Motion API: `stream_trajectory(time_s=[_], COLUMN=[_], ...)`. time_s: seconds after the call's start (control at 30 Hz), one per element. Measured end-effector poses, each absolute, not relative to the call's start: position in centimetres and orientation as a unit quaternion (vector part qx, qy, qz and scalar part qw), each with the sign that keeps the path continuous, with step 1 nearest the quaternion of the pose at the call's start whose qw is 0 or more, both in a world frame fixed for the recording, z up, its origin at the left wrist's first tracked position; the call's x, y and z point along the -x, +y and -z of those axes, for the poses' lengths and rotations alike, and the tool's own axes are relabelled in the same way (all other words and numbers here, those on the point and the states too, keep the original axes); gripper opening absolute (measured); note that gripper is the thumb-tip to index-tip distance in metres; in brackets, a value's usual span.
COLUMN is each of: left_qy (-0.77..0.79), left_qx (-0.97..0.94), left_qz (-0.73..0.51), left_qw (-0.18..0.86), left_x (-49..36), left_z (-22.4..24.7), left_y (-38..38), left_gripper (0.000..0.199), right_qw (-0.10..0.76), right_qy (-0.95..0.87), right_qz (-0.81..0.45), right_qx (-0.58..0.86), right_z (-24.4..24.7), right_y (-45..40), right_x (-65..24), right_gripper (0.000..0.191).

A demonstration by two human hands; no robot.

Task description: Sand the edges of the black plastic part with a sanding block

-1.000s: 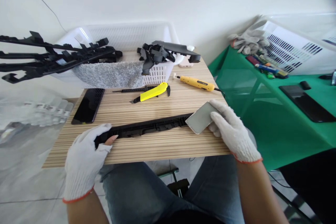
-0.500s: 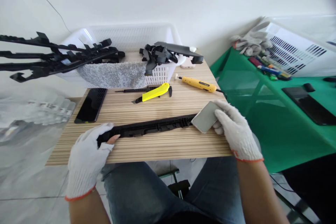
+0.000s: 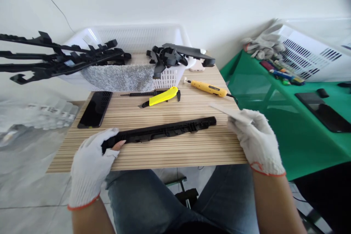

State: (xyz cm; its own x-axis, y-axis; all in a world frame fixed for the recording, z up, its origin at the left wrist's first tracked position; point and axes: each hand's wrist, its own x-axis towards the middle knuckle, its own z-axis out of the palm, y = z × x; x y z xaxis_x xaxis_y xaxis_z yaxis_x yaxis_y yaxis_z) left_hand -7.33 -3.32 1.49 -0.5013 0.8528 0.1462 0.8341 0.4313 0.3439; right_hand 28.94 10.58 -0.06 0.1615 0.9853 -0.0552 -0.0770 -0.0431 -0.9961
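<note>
A long black plastic trim strip [image 3: 167, 129] lies across the striped wooden table [image 3: 175, 155]. My gloved left hand [image 3: 93, 162] is closed around its left end, with the bare thumb on top. To the right of the strip, my gloved right hand [image 3: 256, 139] pinches a thin, flat pale-grey pad [image 3: 233, 112], which shows nearly edge-on. That pad is apart from the strip and raised over the table's right side.
Behind the strip lie a yellow utility knife [image 3: 163, 96], dark calipers [image 3: 142, 94], a phone [image 3: 95, 109] and a yellow corded tool [image 3: 208, 87]. A white basket [image 3: 137, 31] holds black parts that jut out left. A green-covered table [image 3: 263, 117] stands at right.
My right hand has moved right and drawn the pad off the strip's right end, which now shows. The pad has turned from face-on to nearly edge-on. My left hand stays put.
</note>
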Motion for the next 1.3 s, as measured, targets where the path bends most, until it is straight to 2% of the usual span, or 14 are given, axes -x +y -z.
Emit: stream_trajectory(time_s=[0.07,0.17,0.23,0.33,0.43,0.57,0.8,0.9,1.1,1.2,1.3], left_qy=[0.843,0.840,0.843,0.848,0.851,0.849,0.848,0.848,0.847,0.840,0.835], left_qx=[-0.503,-0.507,-0.502,-0.494,-0.490,-0.493,-0.492,-0.495,-0.499,-0.510,-0.518], left_qz=[-0.191,-0.194,-0.192,-0.190,-0.188,-0.188,-0.192,-0.189,-0.183,-0.182,-0.185], left_qw=[0.022,0.020,0.022,0.023,0.024,0.034,0.035,0.033,0.026,0.024,0.019], left_x=[7.4,7.5,7.5,7.6,7.6,7.5,7.7,7.9,7.9,7.9,8.0], left_z=[-1.4,-1.3,-1.3,-1.3,-1.4,-1.7,-1.6,-1.3,-0.9,-0.9,-0.9], left_y=[-3.4,-3.5,-3.5,-3.5,-3.5,-3.4,-3.3,-3.3,-3.4,-3.5,-3.5], left_gripper=[0.040,0.037,0.037,0.037,0.038,0.040,0.040,0.040,0.042,0.043,0.042], right_qw=[0.517,0.349,0.263,0.211,0.216,0.242,0.250,0.254,0.256,0.268,0.317], right_qy=[-0.455,-0.552,-0.606,-0.663,-0.661,-0.623,-0.713,-0.700,-0.618,-0.584,-0.530], right_qz=[-0.506,-0.539,-0.539,-0.527,-0.531,-0.518,-0.372,-0.382,-0.484,-0.450,-0.384], right_qx=[0.520,0.533,0.522,0.488,0.484,0.534,0.540,0.548,0.564,0.621,0.686], right_z=[-0.1,-0.5,-0.9,-1.4,-1.4,-0.7,0.1,0.0,-0.5,-0.6,-0.5], right_y=[10.2,9.8,9.6,9.4,9.2,9.2,9.1,9.1,9.7,10.6,11.4], right_x=[-28.9,-28.3,-27.6,-26.6,-25.7,-24.9,-24.4,-24.2,-25.0,-27.1,-29.5], right_gripper=[0.032,0.029,0.039,0.050,0.049,0.034,0.025,0.026,0.034,0.038,0.042])
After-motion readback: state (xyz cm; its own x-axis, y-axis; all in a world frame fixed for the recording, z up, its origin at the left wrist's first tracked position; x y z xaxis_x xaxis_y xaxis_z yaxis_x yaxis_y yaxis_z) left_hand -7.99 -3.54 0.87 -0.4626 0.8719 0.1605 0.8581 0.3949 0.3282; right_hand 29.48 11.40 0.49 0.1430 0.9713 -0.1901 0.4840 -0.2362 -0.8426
